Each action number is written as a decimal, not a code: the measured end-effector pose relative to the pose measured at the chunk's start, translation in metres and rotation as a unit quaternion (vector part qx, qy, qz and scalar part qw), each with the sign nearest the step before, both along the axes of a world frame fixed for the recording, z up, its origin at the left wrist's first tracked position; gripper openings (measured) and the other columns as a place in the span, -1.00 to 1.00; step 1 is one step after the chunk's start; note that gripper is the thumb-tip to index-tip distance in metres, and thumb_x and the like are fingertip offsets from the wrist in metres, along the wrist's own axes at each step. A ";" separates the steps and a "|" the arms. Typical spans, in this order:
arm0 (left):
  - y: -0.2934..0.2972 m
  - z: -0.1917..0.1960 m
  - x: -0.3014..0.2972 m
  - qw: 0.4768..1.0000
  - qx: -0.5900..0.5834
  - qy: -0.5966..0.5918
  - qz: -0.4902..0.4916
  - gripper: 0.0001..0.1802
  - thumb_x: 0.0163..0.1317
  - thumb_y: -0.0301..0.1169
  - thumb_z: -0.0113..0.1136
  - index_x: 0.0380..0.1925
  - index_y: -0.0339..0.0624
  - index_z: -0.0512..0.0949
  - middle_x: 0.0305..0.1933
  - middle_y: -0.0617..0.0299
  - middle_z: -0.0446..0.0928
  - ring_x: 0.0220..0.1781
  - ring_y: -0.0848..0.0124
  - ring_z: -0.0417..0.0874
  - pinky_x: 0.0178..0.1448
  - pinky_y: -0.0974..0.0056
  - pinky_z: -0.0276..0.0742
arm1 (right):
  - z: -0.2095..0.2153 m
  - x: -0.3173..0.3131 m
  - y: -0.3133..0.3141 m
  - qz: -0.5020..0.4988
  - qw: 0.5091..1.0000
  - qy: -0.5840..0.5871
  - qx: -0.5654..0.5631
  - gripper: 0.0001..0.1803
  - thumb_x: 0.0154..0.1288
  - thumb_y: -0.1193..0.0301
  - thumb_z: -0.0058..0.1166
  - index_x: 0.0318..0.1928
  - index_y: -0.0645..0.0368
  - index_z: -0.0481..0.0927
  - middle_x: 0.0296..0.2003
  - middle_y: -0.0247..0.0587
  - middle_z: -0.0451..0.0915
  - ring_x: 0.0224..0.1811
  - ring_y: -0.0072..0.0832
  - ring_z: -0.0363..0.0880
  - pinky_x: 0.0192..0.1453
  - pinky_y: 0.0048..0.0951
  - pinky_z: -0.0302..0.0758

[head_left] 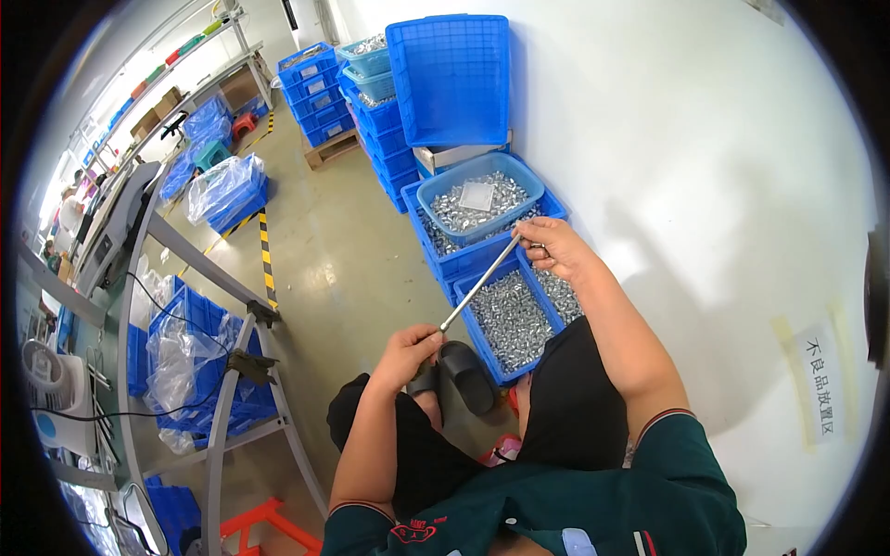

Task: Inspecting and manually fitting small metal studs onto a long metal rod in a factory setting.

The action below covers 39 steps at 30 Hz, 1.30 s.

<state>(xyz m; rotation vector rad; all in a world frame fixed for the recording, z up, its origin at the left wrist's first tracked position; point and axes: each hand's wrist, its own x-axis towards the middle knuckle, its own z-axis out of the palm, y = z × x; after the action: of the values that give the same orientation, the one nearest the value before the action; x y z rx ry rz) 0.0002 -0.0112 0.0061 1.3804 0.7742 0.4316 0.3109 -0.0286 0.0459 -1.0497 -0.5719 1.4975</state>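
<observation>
My left hand point(408, 352) grips the near end of a thin metal rod point(477, 285) that slants up and to the right. My right hand point(549, 246) pinches the rod's far end, just above the blue crates. Below the right hand lies an open blue crate point(482, 345) filled with several small shiny metal parts. Behind it a light blue basket point(436, 190) holds more of the same parts and a small clear bag. My knees in black trousers and a black slipper point(466, 372) sit under the rod.
Stacked blue crates point(389, 130) and an upturned blue lid point(450, 79) lean on the white wall. At left stands a grey metal workbench frame point(222, 408) with blue bins and plastic bags beneath. A wooden pallet point(331, 148) and yellow-black floor tape point(266, 255) lie beyond.
</observation>
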 end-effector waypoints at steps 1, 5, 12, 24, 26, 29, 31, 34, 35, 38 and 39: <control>-0.001 0.004 -0.002 1.000 -0.008 0.030 0.008 -0.78 0.23 -0.31 0.04 -0.31 -0.26 0.53 -0.61 0.37 0.42 -0.61 0.64 0.31 -0.53 0.51 0.15 | 0.004 -0.003 -0.002 -0.001 0.996 -0.088 -0.003 -0.78 0.22 0.31 0.09 -0.33 0.23 0.51 -0.57 -0.40 0.34 -0.70 -0.78 0.17 -0.76 -0.79 0.02; 0.004 -0.003 -0.009 1.000 0.007 0.030 0.005 -0.77 0.23 -0.32 0.04 -0.31 -0.28 0.54 -0.61 0.37 0.42 -0.63 0.65 0.29 -0.56 0.50 0.14 | 0.009 -0.002 -0.001 0.042 0.972 -0.230 -0.006 -0.78 0.19 0.30 0.11 -0.37 0.22 0.53 -0.58 -0.43 0.32 -0.70 -0.78 0.16 -0.74 -0.75 -0.04; 0.000 0.000 -0.003 1.000 0.003 0.008 0.022 -0.76 0.23 -0.33 0.04 -0.29 -0.30 0.54 -0.61 0.37 0.42 -0.66 0.66 0.27 -0.60 0.51 0.11 | 0.011 -0.011 -0.002 -0.010 0.990 -0.137 0.038 -0.77 0.19 0.29 0.11 -0.38 0.22 0.53 -0.61 -0.45 0.30 -0.70 -0.78 0.14 -0.73 -0.73 -0.04; 0.003 -0.016 0.006 0.999 0.036 -0.001 0.029 -0.74 0.24 -0.30 0.03 -0.29 -0.29 0.53 -0.61 0.36 0.41 -0.70 0.66 0.26 -0.64 0.51 0.09 | 0.011 -0.012 -0.004 -0.017 0.993 -0.114 0.021 -0.78 0.26 0.34 0.03 -0.22 0.27 0.50 -0.56 -0.44 0.30 -0.66 -0.80 0.16 -0.72 -0.80 0.04; 0.004 -0.013 0.009 0.999 0.031 -0.025 0.028 -0.74 0.25 -0.29 0.02 -0.30 -0.29 0.52 -0.61 0.35 0.42 -0.71 0.65 0.26 -0.65 0.50 0.09 | 0.011 -0.009 -0.006 0.000 0.996 -0.086 0.012 -0.77 0.27 0.35 0.01 -0.19 0.27 0.49 -0.55 -0.44 0.30 -0.66 -0.80 0.16 -0.72 -0.81 0.05; 0.004 -0.003 0.010 0.998 -0.019 -0.046 0.024 -0.75 0.25 -0.30 0.02 -0.30 -0.29 0.51 -0.61 0.33 0.42 -0.74 0.64 0.27 -0.69 0.50 0.09 | 0.011 -0.007 -0.007 0.025 0.998 -0.050 0.008 -0.76 0.29 0.37 -0.02 -0.15 0.29 0.48 -0.53 -0.43 0.31 -0.64 -0.79 0.17 -0.71 -0.81 0.07; 0.004 -0.002 0.010 0.999 -0.007 -0.050 0.007 -0.76 0.25 -0.30 0.01 -0.29 -0.29 0.51 -0.62 0.33 0.41 -0.75 0.62 0.28 -0.70 0.50 0.10 | 0.011 -0.006 -0.008 -0.008 1.000 -0.001 0.020 -0.77 0.29 0.38 -0.03 -0.17 0.29 0.47 -0.52 -0.40 0.34 -0.64 -0.79 0.19 -0.72 -0.81 0.09; 0.003 -0.005 0.011 0.999 -0.016 -0.052 0.005 -0.76 0.25 -0.31 0.01 -0.29 -0.29 0.51 -0.62 0.33 0.41 -0.76 0.63 0.28 -0.70 0.50 0.11 | 0.008 -0.001 -0.005 -0.025 0.996 0.082 0.009 -0.78 0.28 0.38 -0.02 -0.18 0.29 0.46 -0.51 -0.36 0.37 -0.66 -0.77 0.21 -0.73 -0.80 0.09; 0.003 -0.005 0.011 0.999 -0.016 -0.051 0.004 -0.76 0.25 -0.31 0.01 -0.29 -0.29 0.51 -0.62 0.33 0.41 -0.76 0.63 0.28 -0.70 0.50 0.11 | 0.008 0.000 -0.005 -0.026 0.996 0.083 0.009 -0.78 0.28 0.38 -0.02 -0.18 0.29 0.46 -0.51 -0.36 0.37 -0.66 -0.77 0.21 -0.73 -0.80 0.09; 0.003 -0.005 0.008 0.999 -0.010 -0.044 0.001 -0.76 0.25 -0.32 0.01 -0.29 -0.30 0.51 -0.62 0.33 0.41 -0.76 0.63 0.28 -0.70 0.50 0.10 | 0.008 0.005 -0.004 -0.027 0.992 0.125 0.022 -0.79 0.27 0.36 0.00 -0.23 0.27 0.45 -0.51 -0.33 0.38 -0.69 -0.76 0.21 -0.75 -0.79 0.09; 0.003 -0.005 0.007 0.999 -0.010 -0.038 -0.001 -0.76 0.25 -0.33 0.01 -0.29 -0.30 0.51 -0.61 0.33 0.41 -0.76 0.63 0.28 -0.70 0.50 0.10 | 0.005 0.007 -0.002 -0.024 0.988 0.151 0.024 -0.78 0.26 0.34 0.02 -0.26 0.26 0.45 -0.53 -0.34 0.38 -0.70 -0.76 0.19 -0.76 -0.79 0.08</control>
<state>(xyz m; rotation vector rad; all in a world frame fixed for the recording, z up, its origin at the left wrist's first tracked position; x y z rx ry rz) 0.0070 -0.0079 0.0010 1.3395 0.7124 0.4709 0.3179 -0.0309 0.0506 -0.7734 -0.3641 1.5562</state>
